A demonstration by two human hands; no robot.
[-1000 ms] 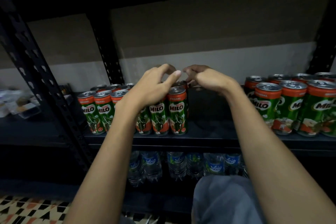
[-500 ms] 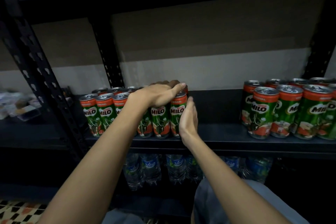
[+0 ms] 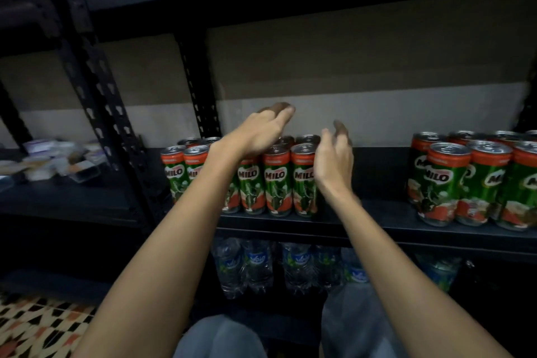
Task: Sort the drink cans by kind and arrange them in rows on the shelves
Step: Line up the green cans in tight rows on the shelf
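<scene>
Head view: the left hand [image 3: 258, 132] hovers above the block of Milo cans [image 3: 276, 180] at the middle of the shelf [image 3: 377, 212], fingers loose and holding nothing. The right hand [image 3: 334, 163] stands edge-up just beside the block's right end can, fingers relaxed, empty too; whether it touches the can is unclear. A second Milo group [image 3: 476, 180] stands well apart at the right. Water bottles [image 3: 258, 264] sit on the shelf below.

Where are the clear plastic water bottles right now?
In the head view, the clear plastic water bottles stand on the lower shelf, directly beneath the left group of green-and-red Milo cans, between the person's forearms.
</scene>
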